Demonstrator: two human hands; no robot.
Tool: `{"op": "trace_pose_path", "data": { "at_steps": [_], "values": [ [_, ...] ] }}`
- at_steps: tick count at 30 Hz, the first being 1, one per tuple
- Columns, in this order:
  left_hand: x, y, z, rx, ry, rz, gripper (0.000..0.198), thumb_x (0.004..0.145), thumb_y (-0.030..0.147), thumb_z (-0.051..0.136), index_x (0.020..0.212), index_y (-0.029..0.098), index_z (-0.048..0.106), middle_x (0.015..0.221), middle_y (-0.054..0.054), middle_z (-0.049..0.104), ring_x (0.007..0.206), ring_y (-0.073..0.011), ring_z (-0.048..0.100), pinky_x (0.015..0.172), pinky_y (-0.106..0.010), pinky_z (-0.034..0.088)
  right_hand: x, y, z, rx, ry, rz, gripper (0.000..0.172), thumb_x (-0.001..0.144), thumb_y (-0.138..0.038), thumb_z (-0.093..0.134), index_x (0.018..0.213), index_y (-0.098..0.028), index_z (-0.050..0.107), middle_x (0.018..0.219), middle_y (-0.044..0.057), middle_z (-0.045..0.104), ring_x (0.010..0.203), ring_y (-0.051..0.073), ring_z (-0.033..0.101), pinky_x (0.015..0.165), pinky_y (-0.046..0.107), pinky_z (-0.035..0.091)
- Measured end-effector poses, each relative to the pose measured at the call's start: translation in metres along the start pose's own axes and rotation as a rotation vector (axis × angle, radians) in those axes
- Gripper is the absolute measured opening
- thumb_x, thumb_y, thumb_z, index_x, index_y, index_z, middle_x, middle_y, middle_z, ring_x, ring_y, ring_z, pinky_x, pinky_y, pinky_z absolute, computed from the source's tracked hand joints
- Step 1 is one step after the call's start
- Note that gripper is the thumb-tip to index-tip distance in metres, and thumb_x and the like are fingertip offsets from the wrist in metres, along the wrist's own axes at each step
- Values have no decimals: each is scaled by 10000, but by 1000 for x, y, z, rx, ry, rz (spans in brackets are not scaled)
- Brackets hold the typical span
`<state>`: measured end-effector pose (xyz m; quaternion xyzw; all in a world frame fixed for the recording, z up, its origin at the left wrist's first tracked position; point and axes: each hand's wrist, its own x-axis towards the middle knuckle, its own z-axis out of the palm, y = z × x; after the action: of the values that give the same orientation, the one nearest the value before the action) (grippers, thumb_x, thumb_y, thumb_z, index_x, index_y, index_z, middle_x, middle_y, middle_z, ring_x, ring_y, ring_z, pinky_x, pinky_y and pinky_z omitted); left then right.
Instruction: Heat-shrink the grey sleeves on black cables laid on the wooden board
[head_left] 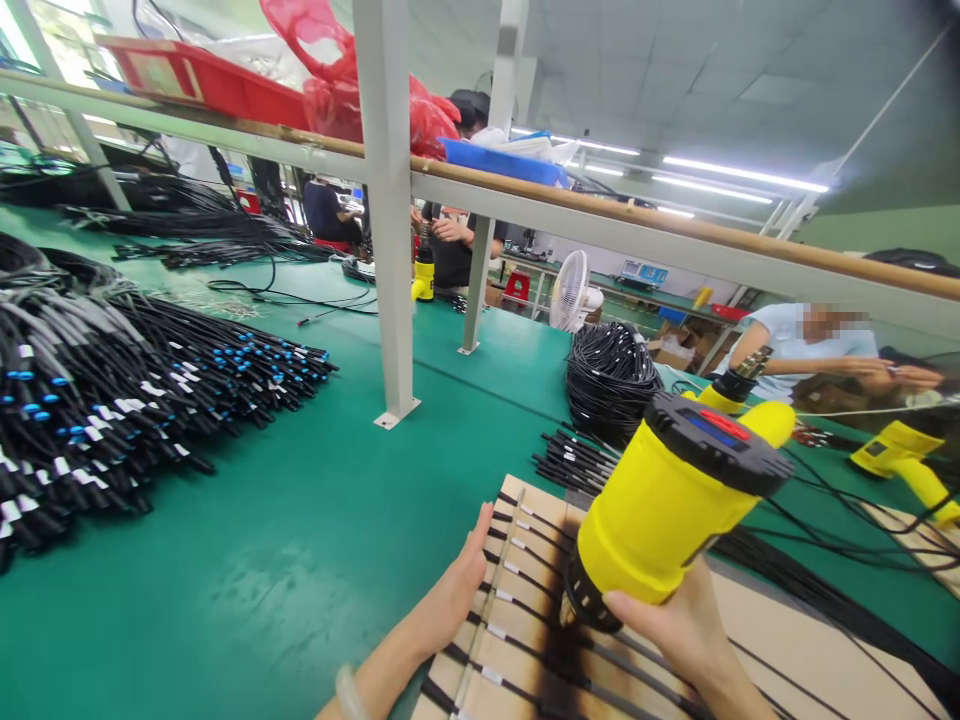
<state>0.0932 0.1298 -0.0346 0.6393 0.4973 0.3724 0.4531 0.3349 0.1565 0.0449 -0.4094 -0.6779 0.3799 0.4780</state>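
My right hand [686, 625] is wrapped around a yellow heat gun [667, 500] with a black nozzle, which points down at a scorched wooden board [795, 650]. Several black cables [525, 580] with white labels lie in a row across that board. My left hand [454, 590] rests on the board's left edge with its fingers flat and together on the cables, next to a metal strip that runs across them.
A big heap of black cables with blue ends [112, 390] covers the green table [300, 520] at left. A cable coil [607, 375] and a white fan [571, 290] stand behind the board. A grey post [390, 230] rises mid-table. A person [810, 345] works at right beside another yellow heat gun [907, 465].
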Motion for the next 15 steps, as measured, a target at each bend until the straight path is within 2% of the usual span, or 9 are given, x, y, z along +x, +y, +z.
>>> {"op": "trace_pose_path", "data": {
  "at_steps": [3, 8, 11, 15],
  "values": [
    [-1, -1, 0, -20, -11, 4, 740, 796, 704, 114, 1409, 303, 7, 1502, 51, 13, 1380, -204, 40, 1130, -457, 8, -2, 0, 0, 26, -63, -13, 340, 589, -280, 721, 921, -229, 669, 886, 43, 722, 780, 265, 680, 700, 342, 573],
    [-1, 0, 0, -68, -4, -4, 782, 791, 712, 131, 1415, 253, 22, 1504, 28, 0, 1381, -216, -16, 1133, -439, -33, 3, 2, 2, -30, -10, 19, 270, 561, -319, 733, 792, -197, 668, 783, 71, 723, 687, 269, 675, 624, 350, 577],
    [-1, -2, 0, -93, -19, 0, 793, 794, 708, 143, 1410, 230, -3, 1504, 14, -25, 1383, -222, -17, 1132, -434, -45, 0, 4, 3, -29, -39, 20, 285, 574, -323, 721, 817, -182, 674, 832, 92, 722, 738, 277, 675, 659, 352, 573],
    [0, -4, 1, -116, -16, 16, 757, 799, 699, 167, 1402, 271, 6, 1503, 34, -18, 1385, -225, -5, 1131, -440, -53, -4, 4, 3, 0, -62, 4, 305, 593, -328, 717, 864, -193, 683, 850, 74, 723, 747, 271, 677, 672, 343, 572]
  ]
}}
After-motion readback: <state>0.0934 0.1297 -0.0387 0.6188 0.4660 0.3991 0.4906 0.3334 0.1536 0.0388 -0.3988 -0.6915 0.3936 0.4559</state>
